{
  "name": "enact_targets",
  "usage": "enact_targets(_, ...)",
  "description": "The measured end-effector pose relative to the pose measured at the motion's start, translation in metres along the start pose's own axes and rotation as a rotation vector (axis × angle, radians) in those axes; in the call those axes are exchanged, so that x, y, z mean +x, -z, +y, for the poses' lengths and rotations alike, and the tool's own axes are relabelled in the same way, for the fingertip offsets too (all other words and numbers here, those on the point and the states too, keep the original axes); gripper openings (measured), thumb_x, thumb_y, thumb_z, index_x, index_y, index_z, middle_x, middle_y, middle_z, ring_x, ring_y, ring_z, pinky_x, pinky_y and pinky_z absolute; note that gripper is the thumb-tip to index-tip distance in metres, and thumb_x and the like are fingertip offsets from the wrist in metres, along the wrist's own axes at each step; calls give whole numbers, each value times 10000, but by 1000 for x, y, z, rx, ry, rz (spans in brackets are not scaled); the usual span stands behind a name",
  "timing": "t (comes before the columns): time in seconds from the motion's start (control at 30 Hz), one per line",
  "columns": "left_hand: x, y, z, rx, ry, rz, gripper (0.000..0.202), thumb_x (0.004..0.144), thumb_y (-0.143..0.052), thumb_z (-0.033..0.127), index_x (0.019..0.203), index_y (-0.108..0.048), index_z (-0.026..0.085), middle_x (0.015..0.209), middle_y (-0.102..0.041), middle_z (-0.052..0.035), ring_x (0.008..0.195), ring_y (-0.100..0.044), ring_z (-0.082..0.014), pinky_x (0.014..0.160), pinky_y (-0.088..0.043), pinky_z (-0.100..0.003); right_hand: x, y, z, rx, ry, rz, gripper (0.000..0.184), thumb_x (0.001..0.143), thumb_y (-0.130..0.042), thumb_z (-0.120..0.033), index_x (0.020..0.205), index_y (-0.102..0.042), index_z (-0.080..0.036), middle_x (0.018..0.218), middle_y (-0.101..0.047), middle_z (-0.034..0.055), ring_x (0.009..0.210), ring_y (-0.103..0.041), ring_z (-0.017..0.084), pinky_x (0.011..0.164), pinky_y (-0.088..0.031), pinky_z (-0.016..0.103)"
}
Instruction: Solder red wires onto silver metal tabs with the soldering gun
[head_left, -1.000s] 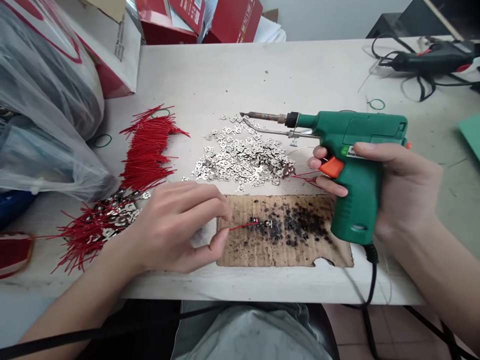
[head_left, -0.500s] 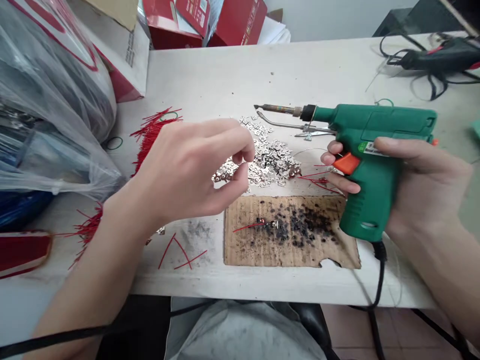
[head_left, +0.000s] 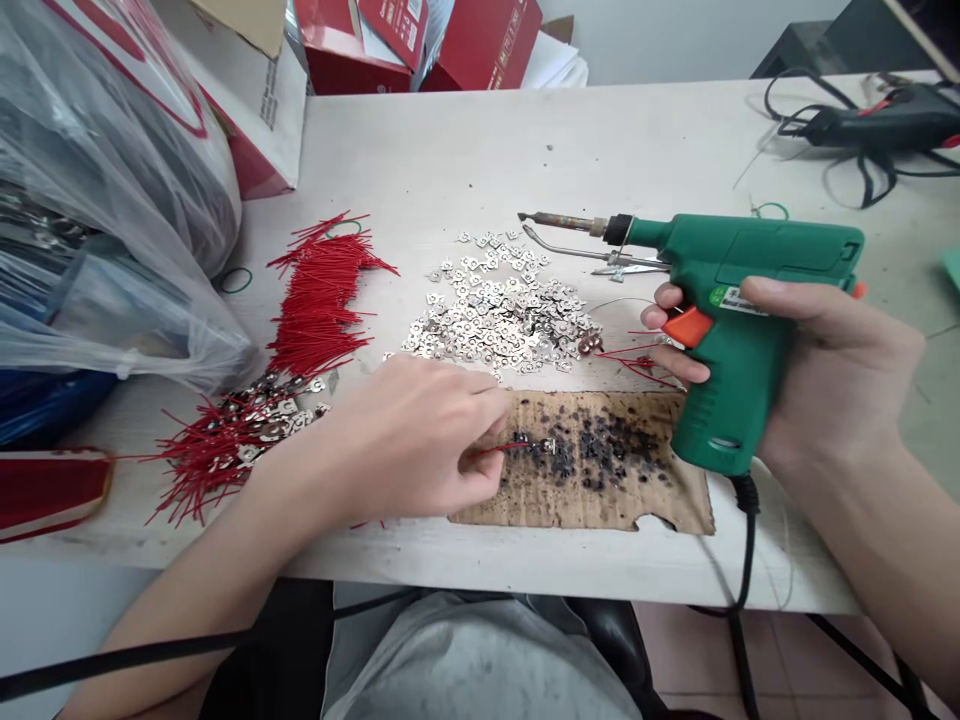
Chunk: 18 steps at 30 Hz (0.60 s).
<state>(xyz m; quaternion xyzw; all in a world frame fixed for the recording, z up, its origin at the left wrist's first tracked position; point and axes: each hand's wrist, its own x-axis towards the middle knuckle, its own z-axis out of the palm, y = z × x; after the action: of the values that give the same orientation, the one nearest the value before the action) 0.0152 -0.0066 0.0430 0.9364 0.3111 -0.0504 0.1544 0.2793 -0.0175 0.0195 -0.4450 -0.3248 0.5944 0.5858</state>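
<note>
left hand (head_left: 420, 450) pinches red wire (head_left: 491, 450) on scorched cardboard (head_left: 600, 495) | right hand (head_left: 817, 375) grips green soldering gun (head_left: 739, 300) (tip pointing left)

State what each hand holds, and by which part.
Right hand: green soldering gun, by its grip. Left hand: red wire, pinched near one end.

Small assembly workshop. Soldering gun (head_left: 735, 310) at 3 o'clock; metal terminals (head_left: 499, 320) centre. Red wire bundles (head_left: 319, 300) at 9 o'clock.

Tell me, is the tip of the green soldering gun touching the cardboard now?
No. The right hand holds the green soldering gun with its tip above the metal tabs, well clear of the scorched cardboard.
</note>
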Motion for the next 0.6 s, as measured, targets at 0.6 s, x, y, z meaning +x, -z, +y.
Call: enact_targets(0.6, -4, -16, 20, 223, 95, 7, 122, 877, -509, 152, 781, -563, 204, 728, -641, 1, 608, -594, -202, 541, -172, -328, 0, -1, 0, 18, -11, 32, 183, 854, -591, -146, 821, -770, -160, 887, -657, 143, 785, -571, 226, 488, -387, 286)
